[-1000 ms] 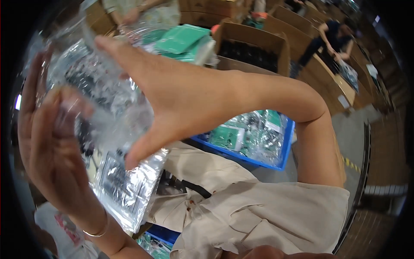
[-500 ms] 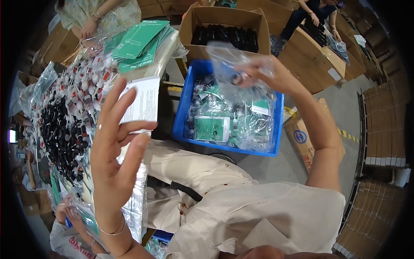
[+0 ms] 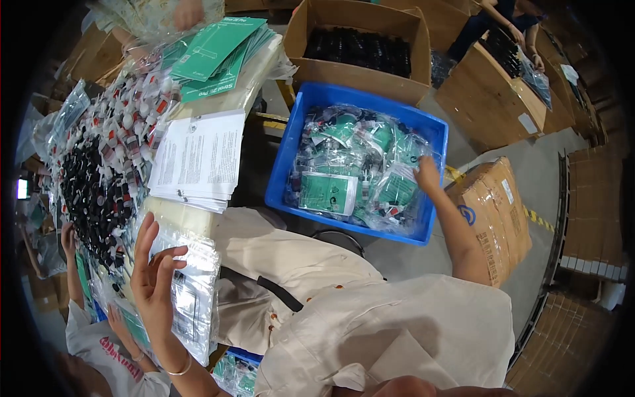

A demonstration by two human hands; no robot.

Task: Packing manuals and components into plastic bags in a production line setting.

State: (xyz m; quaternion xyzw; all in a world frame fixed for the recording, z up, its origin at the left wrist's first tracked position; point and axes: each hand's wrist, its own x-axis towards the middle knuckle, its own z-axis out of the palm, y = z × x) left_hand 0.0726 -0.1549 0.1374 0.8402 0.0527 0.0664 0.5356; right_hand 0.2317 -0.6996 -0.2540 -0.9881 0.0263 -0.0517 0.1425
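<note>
My left hand (image 3: 155,281) is raised with fingers apart and holds nothing. It is nearest to a stack of clear plastic bags (image 3: 195,264) on the table edge. My right hand (image 3: 428,173) reaches to the right side of a blue bin (image 3: 354,228), its bent fingers at a clear plastic bag (image 3: 397,184) with a green booklet inside. The fingertips are partly lost against the shiny plastic. Several similar bags with green booklets and small dark parts fill the bin. Printed white leaflets (image 3: 198,155) lie stacked beyond my left hand.
Green booklets (image 3: 218,53) lie at the table's far end, beside heaped white bottles (image 3: 132,119) and black parts (image 3: 86,198). Behind the bin stands an open carton (image 3: 360,69) of black parts. A taped carton (image 3: 499,225) sits right. Co-workers' hands (image 3: 132,331) show at lower left and beyond.
My right hand has come down with the clear bag from above the bin to its right side. The left hand has drawn back and lower, uncovering the leaflets.
</note>
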